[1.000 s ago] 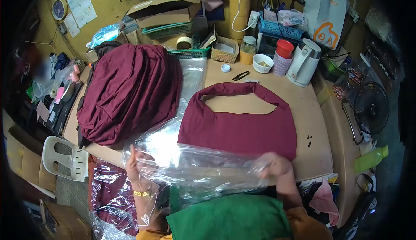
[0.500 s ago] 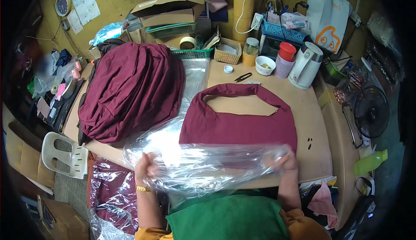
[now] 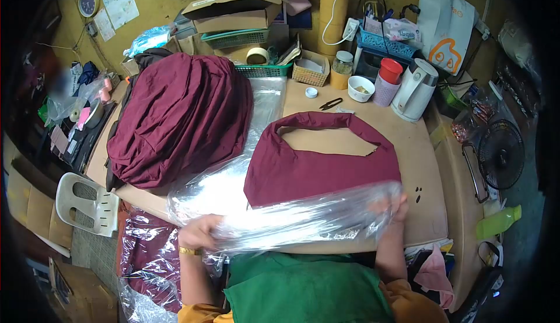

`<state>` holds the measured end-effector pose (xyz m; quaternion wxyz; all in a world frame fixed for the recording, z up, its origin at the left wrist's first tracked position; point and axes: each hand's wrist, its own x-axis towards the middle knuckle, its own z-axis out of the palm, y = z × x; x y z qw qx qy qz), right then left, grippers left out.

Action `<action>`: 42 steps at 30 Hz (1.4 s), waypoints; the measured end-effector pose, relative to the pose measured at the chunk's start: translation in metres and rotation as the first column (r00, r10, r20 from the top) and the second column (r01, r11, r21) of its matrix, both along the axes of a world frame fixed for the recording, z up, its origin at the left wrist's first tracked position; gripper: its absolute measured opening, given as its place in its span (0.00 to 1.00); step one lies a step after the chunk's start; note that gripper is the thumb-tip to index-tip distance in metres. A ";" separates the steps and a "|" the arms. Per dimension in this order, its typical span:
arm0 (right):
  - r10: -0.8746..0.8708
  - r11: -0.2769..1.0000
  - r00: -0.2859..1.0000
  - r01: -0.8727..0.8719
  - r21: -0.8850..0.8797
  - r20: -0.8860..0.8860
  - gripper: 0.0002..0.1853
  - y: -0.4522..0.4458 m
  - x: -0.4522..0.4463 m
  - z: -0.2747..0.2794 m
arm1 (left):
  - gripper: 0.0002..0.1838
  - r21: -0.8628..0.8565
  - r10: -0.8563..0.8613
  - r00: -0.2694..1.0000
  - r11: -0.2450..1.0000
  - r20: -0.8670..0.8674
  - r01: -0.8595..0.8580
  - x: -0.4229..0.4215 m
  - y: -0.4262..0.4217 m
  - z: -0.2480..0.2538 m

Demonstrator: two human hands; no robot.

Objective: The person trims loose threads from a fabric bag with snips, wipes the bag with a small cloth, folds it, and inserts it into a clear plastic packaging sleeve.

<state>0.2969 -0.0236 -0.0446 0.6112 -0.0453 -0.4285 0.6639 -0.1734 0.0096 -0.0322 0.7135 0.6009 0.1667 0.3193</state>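
Note:
A clear plastic bag is stretched sideways between my two hands, over the table's front edge. My left hand grips its left end, fingers closed and slightly blurred. At the other end, my right hand is closed on the plastic, with film partly covering the fingers. Just beyond lies a maroon cloth bag, flat, its wide strap loop pointing away from me. The plastic overlaps its lower edge. More clear plastic film lies on the table to the left, partly beneath the maroon pile.
A tall pile of maroon cloth bags stands at the left. Along the back are thread snips, a white bowl, a jar and an electric kettle. A white plastic chair is at lower left.
The plastic bag has tilted: its right end rose with my right hand, while my left hand moved slightly down. The maroon bag's lower left corner is now more exposed. The view shifted slightly.

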 end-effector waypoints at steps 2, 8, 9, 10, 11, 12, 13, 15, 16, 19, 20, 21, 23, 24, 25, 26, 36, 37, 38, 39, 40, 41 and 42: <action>-0.005 0.993 0.956 -0.030 -0.117 -0.295 0.31 0.002 -0.004 0.005 | 0.28 0.309 -0.145 0.941 0.920 -0.306 0.242 0.010 0.003 0.009; 0.429 0.902 0.847 -0.379 -0.208 0.314 0.26 0.001 -0.013 0.042 | 0.16 -0.453 0.757 0.620 0.635 0.206 -0.626 0.012 -0.012 0.005; 0.361 0.932 0.676 -0.275 -0.234 0.642 0.22 0.002 -0.011 0.044 | 0.16 -0.453 0.756 0.621 0.637 0.207 -0.624 0.007 -0.010 0.004; 0.307 0.945 0.383 -0.230 -0.232 0.871 0.19 0.003 -0.009 0.047 | 0.17 -0.486 0.562 0.722 0.800 0.404 -0.351 0.002 -0.007 0.003; 0.403 0.865 0.408 -0.462 -0.196 0.819 0.20 0.006 -0.006 0.036 | 0.20 -0.394 0.409 0.790 0.889 0.457 -0.232 -0.005 -0.007 0.007; 0.503 0.735 0.405 -0.665 -0.132 0.764 0.22 0.007 -0.003 0.029 | 0.23 -0.289 0.244 0.837 0.951 0.490 -0.108 -0.010 -0.006 0.012; 0.505 0.735 0.406 -0.664 -0.134 0.762 0.22 0.005 0.003 0.027 | 0.23 -0.292 0.245 0.837 0.950 0.489 -0.107 -0.014 -0.011 0.018; 0.467 0.843 0.732 -0.538 0.000 0.495 0.24 -0.001 0.020 0.024 | 0.34 -0.283 0.122 0.952 0.958 0.282 -0.039 -0.024 -0.018 0.027; 0.393 0.904 0.828 -0.427 -0.005 0.399 0.25 -0.004 0.032 0.021 | 0.48 -0.280 0.008 0.974 0.958 0.228 0.058 -0.037 -0.017 0.016; -0.015 0.983 0.949 0.073 -0.170 0.316 0.26 0.009 0.070 0.018 | 0.19 -0.155 -0.081 0.992 0.986 -0.096 0.066 -0.040 -0.005 0.023; -0.182 0.955 0.951 0.232 -0.186 0.251 0.26 0.022 0.075 0.024 | 0.07 0.016 0.171 0.984 0.985 -0.042 -0.171 -0.015 -0.004 0.042; -0.345 0.901 0.916 0.384 -0.202 0.203 0.26 0.035 0.080 0.030 | 0.05 0.330 0.350 0.936 0.881 0.025 -0.338 -0.004 0.012 0.051; -0.421 0.893 0.885 0.443 -0.080 0.200 0.23 0.053 0.048 0.103 | 0.19 0.132 0.587 0.729 0.740 0.352 -0.660 0.032 0.026 0.091; -0.455 0.890 0.856 0.446 0.094 0.246 0.22 0.059 0.041 0.118 | 0.31 0.100 0.619 0.604 0.652 0.502 -0.752 0.061 0.034 0.112; -0.687 0.710 0.483 0.607 0.358 0.544 0.19 0.061 0.039 0.115 | 0.37 0.220 0.584 0.645 0.633 0.492 -0.742 0.063 0.045 0.109; -0.564 0.742 0.387 0.626 0.242 0.729 0.15 0.060 0.030 0.095 | 0.37 0.383 0.759 0.610 0.505 0.229 -0.773 0.080 0.045 0.102; -0.236 0.813 -0.739 0.205 0.544 0.631 0.39 -0.009 -0.006 0.006 | 0.33 0.909 0.883 0.216 0.411 -0.417 0.072 0.168 0.039 -0.041; -0.166 0.799 -0.725 0.299 0.522 0.669 0.39 -0.016 0.012 -0.005 | 0.33 0.908 0.878 0.239 0.414 -0.416 0.060 0.164 0.041 -0.041; -0.160 0.788 -0.705 0.330 0.520 0.691 0.39 -0.026 0.023 -0.008 | 0.33 0.907 0.877 0.235 0.418 -0.419 0.057 0.162 0.040 -0.042; -0.154 0.775 -0.687 0.362 0.518 0.710 0.39 -0.032 0.029 -0.009 | 0.33 0.910 0.880 0.234 0.410 -0.412 0.061 0.162 0.041 -0.042; -0.151 0.775 -0.688 0.364 0.517 0.710 0.39 -0.032 0.032 -0.008 | 0.32 0.913 0.882 0.238 0.401 -0.406 0.069 0.164 0.041 -0.041; -0.171 0.781 -0.672 0.354 0.515 0.721 0.40 -0.035 0.032 -0.007 | 0.32 0.911 0.878 0.245 0.405 -0.411 0.075 0.167 0.041 -0.040; -0.189 0.787 -0.654 0.346 0.511 0.733 0.41 -0.040 0.031 -0.007 | 0.33 0.888 0.864 0.208 0.453 -0.459 0.079 0.168 0.040 -0.036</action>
